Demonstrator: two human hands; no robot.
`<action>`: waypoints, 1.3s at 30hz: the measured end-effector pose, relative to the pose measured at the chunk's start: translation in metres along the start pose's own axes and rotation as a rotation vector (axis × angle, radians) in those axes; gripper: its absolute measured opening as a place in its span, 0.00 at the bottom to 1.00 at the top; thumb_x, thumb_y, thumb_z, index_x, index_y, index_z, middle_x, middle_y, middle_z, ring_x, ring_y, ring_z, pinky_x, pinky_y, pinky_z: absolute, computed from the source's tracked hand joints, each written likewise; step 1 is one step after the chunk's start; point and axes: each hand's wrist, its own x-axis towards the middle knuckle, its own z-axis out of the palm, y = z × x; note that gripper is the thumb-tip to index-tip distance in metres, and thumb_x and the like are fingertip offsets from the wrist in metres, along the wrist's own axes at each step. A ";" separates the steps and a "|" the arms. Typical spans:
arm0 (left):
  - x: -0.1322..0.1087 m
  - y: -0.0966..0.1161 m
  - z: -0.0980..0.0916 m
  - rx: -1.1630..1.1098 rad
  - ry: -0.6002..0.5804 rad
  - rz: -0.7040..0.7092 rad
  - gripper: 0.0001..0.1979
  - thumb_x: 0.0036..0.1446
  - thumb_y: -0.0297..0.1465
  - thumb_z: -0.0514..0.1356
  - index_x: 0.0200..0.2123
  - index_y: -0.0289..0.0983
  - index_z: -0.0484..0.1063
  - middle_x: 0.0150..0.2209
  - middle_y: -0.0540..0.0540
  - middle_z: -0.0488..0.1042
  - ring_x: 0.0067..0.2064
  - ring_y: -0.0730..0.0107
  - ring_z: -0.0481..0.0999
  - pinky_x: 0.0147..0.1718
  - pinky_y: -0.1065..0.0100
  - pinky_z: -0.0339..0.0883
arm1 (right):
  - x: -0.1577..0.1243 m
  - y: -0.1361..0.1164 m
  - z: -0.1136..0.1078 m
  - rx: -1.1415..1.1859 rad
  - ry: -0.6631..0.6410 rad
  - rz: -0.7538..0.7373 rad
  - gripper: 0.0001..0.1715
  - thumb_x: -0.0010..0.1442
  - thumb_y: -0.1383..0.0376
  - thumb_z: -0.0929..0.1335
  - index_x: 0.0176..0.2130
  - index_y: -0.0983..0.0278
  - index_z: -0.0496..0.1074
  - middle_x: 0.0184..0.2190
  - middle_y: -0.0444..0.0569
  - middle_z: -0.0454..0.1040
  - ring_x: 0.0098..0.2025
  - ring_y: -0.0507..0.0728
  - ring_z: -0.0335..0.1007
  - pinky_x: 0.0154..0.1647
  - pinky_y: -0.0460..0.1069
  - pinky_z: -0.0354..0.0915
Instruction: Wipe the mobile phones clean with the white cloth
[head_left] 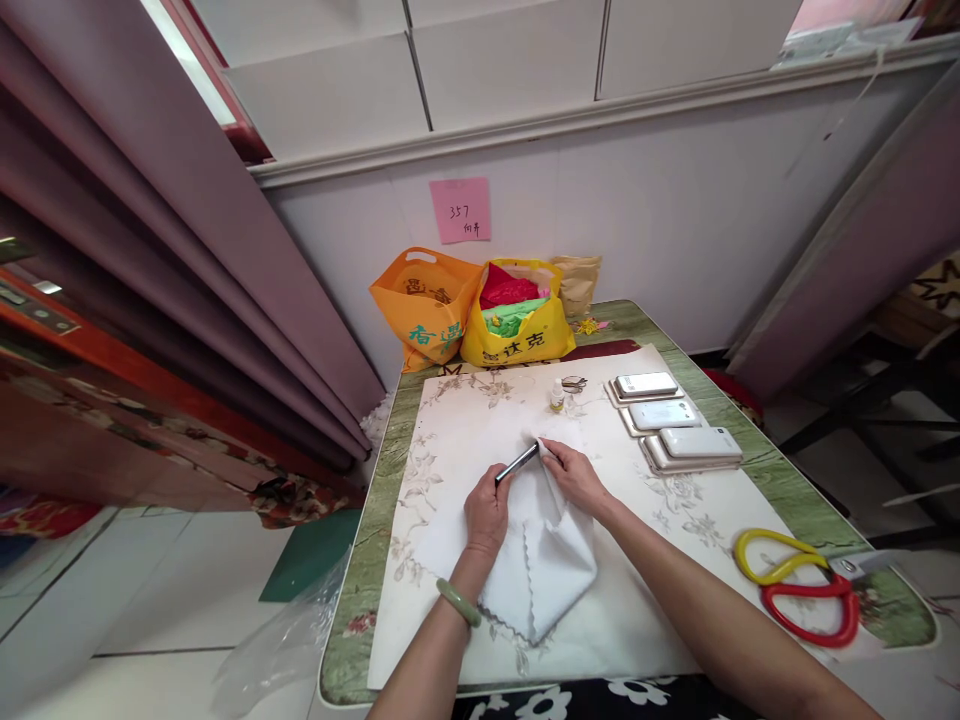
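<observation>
My left hand [486, 512] is closed around a thin dark phone [517, 463], held edge-on above the white mat [637, 600]. My right hand [574, 475] pinches a white cloth [544, 565] against the phone's far end. The cloth hangs down from my fingers and spreads on the mat between my forearms. A green bangle [458, 602] sits on my left wrist.
Several white phones [679, 430] lie stacked at the mat's right. A small bottle [556, 397] stands at the far edge. Yellow and red scissors [799, 585] lie near right. Orange bag [427, 305] and yellow bag [517, 315] stand against the wall. The green table [360, 590] drops off to the left.
</observation>
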 end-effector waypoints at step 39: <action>-0.008 0.009 0.020 -0.193 0.123 0.152 0.13 0.61 0.29 0.51 0.46 0.36 0.70 0.43 0.41 0.77 0.43 0.63 0.77 0.43 0.61 0.72 | -0.043 -0.056 0.007 -0.390 0.183 -0.591 0.25 0.67 0.67 0.59 0.62 0.56 0.62 0.58 0.47 0.69 0.62 0.57 0.61 0.66 0.62 0.47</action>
